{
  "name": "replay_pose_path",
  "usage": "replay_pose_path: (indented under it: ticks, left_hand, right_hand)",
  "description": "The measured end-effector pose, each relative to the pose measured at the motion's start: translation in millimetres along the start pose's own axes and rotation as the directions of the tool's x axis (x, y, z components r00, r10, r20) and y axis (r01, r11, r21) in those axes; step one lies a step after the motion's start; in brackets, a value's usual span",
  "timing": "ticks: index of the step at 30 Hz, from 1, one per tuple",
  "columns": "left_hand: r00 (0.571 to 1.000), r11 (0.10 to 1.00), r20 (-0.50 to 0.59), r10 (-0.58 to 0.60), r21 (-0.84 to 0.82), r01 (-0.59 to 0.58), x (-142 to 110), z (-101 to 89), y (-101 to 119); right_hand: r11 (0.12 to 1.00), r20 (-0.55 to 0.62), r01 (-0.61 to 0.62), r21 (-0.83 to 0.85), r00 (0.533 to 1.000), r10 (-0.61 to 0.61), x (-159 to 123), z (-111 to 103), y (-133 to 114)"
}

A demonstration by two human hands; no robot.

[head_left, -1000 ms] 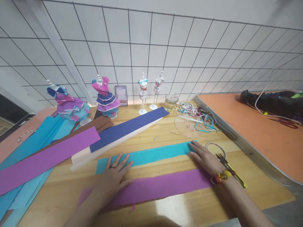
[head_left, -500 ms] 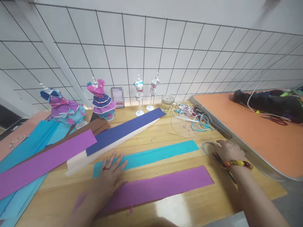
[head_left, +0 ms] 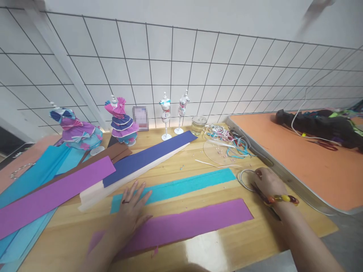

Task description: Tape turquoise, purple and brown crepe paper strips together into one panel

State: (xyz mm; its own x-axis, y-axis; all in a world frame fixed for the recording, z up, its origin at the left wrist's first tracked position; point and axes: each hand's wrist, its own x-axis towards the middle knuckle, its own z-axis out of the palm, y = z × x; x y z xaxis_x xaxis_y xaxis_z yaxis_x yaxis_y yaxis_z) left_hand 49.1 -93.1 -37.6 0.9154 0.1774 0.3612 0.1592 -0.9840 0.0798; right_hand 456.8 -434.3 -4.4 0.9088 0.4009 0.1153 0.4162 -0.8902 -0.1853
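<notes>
My left hand (head_left: 134, 206) lies flat with its fingers spread. Its fingertips press on a turquoise crepe-paper strip (head_left: 187, 185), and the thumb side rests by a purple paper strip (head_left: 198, 226) in front. At the right, my right hand (head_left: 270, 183) is curled palm down on the table, wearing a beaded bracelet. Its fingertips close at the edge of a thin pale loop (head_left: 244, 180). A dark, narrow part shows under the wrist; what it belongs to is hidden. A thin white strand (head_left: 211, 163) lies just beyond the loop.
Navy (head_left: 153, 156) and purple paper (head_left: 68, 189) strips lie left, over blue sheets (head_left: 31, 189). Two dressed mini mannequins (head_left: 121, 122) and two bare ones (head_left: 165, 113) stand at the back, beside a glass (head_left: 199, 124) and tangled ribbons (head_left: 227, 138). An orange raised-edge surface (head_left: 306, 158) adjoins right.
The fingers of my right hand have curled in more at the pale loop. The white strand beyond it shows more plainly. My left hand stays on the turquoise strip; the view has shifted slightly.
</notes>
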Motion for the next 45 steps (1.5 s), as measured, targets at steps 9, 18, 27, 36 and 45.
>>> replay_pose_path:
  ticks: [9,18,27,36,45]
  left_hand:
    - [1.000,0.999,0.004,-0.026,-0.025,0.026,0,-4.7,1]
    - [0.990,0.978,-0.124,-0.061,-0.207,0.034,7,-35.0,16]
    - [0.907,0.413,0.303,-0.293,-0.815,0.406,24,-96.9,73]
    - [0.820,-0.258,0.532,-0.213,-0.840,0.478,45,-86.1,96]
    - [0.726,-0.586,0.676,0.124,-0.540,0.604,46,-73.3,71]
  right_hand:
    - [0.968,-0.440,0.120,0.221,0.898,-0.011,-10,-12,-24]
    - [0.849,-0.643,0.495,0.187,0.715,-0.275,-54,-42,-88]
    - [0.539,-0.506,0.736,0.410,0.675,-0.537,-136,-76,-171]
    - [0.701,-0.206,0.499,0.509,0.862,-0.463,-136,-88,-199]
    - [0.764,0.120,0.217,0.607,0.926,-0.358,-114,-88,-200]
